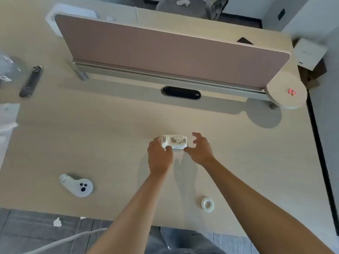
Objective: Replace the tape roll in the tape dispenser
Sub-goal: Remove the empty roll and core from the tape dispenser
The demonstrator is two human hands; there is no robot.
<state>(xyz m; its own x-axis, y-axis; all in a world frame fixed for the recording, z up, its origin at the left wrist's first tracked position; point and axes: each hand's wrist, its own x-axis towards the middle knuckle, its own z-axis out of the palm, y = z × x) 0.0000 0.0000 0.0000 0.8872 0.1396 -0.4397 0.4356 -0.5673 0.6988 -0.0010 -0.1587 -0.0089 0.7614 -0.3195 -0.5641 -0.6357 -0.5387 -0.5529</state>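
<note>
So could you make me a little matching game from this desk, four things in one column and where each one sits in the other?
Things:
1. tape dispenser
2. tape roll
3. white controller
4. black bar

Places:
A. far left of the desk
B. near edge, beside the right forearm
C. middle of the desk, between both hands
D. near left, lying alone

Pairs: 1-C, 2-B, 3-D, 4-A

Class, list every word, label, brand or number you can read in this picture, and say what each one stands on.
No text is legible.
Tape dispenser: small grey print on its front edge, too blurred to read.
Black oval desk grommet: tiny label at its right end, unreadable.
White box at far right: faint mark and dark sticker, unreadable.
</note>
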